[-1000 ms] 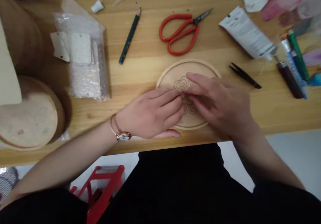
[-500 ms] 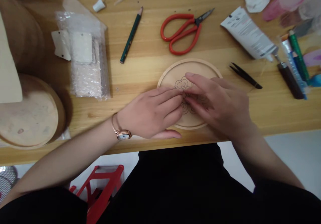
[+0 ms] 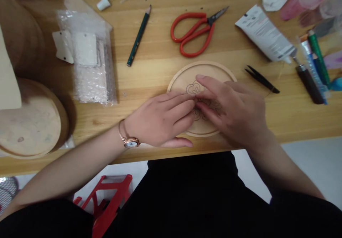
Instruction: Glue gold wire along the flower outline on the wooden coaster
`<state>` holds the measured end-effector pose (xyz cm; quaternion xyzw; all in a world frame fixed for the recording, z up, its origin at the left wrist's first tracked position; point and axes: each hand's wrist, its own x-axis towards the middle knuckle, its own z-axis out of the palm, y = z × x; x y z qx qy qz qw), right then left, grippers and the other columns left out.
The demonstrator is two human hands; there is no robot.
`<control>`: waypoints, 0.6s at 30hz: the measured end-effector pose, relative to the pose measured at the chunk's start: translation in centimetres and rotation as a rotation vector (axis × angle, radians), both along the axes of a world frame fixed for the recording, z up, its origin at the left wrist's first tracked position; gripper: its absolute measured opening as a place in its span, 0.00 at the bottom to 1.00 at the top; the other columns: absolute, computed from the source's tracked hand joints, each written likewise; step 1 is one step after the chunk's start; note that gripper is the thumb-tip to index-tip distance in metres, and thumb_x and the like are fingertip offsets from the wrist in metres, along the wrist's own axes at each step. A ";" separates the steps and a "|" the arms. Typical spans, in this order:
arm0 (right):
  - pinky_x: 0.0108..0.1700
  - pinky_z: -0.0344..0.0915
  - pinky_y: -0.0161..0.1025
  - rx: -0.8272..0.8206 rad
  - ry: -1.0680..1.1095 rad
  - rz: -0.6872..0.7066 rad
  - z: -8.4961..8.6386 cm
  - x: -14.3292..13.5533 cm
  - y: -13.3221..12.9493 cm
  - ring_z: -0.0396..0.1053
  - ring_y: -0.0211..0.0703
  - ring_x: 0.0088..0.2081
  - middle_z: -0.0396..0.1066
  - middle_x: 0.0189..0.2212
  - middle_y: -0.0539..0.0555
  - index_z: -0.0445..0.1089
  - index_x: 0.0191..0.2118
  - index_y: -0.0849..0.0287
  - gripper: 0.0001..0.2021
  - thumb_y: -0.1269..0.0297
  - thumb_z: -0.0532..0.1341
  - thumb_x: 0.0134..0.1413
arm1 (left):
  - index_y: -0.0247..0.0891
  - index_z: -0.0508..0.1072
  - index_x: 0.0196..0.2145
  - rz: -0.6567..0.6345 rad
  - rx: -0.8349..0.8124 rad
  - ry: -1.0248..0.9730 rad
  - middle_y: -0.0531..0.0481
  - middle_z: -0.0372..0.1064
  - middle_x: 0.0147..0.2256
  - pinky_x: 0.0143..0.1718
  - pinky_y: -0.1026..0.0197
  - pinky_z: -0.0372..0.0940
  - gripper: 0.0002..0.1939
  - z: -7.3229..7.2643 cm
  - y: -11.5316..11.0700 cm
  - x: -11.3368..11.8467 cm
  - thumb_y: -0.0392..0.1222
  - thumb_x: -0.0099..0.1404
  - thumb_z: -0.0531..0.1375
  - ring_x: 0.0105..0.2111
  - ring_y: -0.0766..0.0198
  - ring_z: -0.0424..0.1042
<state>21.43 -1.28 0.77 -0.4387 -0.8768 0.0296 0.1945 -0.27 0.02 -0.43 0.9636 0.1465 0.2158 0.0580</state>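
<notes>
A round wooden plate (image 3: 176, 82) with a raised rim lies under both hands, near the table's front edge. Dark flower outlines (image 3: 194, 87) are drawn on its face. My left hand (image 3: 162, 119) is open, palm down, its fingers stretched over the plate's left part and its thumb held apart. From the right, my right hand (image 3: 236, 111) reaches over the plate with thumb and fingers drawn together in a pinch beside the left fingertips. Whatever lies between those fingers is hidden or too small to make out.
Beyond the plate lie red-handled scissors (image 3: 191, 35) and a green pencil (image 3: 139, 35). Black tweezers (image 3: 262, 79), a white tube (image 3: 265, 35) and a dark-handled tool (image 3: 310, 85) are on the right. Leftward are a plastic packet (image 3: 92, 70) and a larger round wooden piece (image 3: 29, 120).
</notes>
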 end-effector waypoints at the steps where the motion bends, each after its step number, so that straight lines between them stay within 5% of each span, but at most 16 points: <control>1: 0.37 0.67 0.37 -0.007 -0.009 -0.004 0.0 0.0 0.0 0.72 0.39 0.33 0.74 0.28 0.47 0.62 0.58 0.58 0.18 0.64 0.58 0.63 | 0.28 0.71 0.40 0.000 0.003 0.000 0.36 0.74 0.42 0.52 0.50 0.69 0.29 0.0 0.0 0.0 0.60 0.71 0.48 0.49 0.47 0.73; 10: 0.34 0.67 0.40 0.028 -0.040 0.060 0.6 -0.3 0.7 0.73 0.40 0.33 0.77 0.30 0.46 0.62 0.57 0.58 0.18 0.64 0.59 0.62 | 0.32 0.71 0.39 0.133 0.143 -0.030 0.41 0.74 0.42 0.51 0.50 0.70 0.28 0.2 0.1 -0.4 0.61 0.71 0.47 0.47 0.53 0.74; 18: 0.34 0.65 0.40 0.024 -0.068 0.106 1.0 -0.1 1.2 0.73 0.40 0.32 0.78 0.34 0.48 0.63 0.58 0.56 0.19 0.65 0.60 0.62 | 0.30 0.72 0.40 0.093 0.083 -0.013 0.38 0.74 0.44 0.53 0.47 0.69 0.27 -0.1 0.1 -0.4 0.60 0.70 0.50 0.49 0.51 0.73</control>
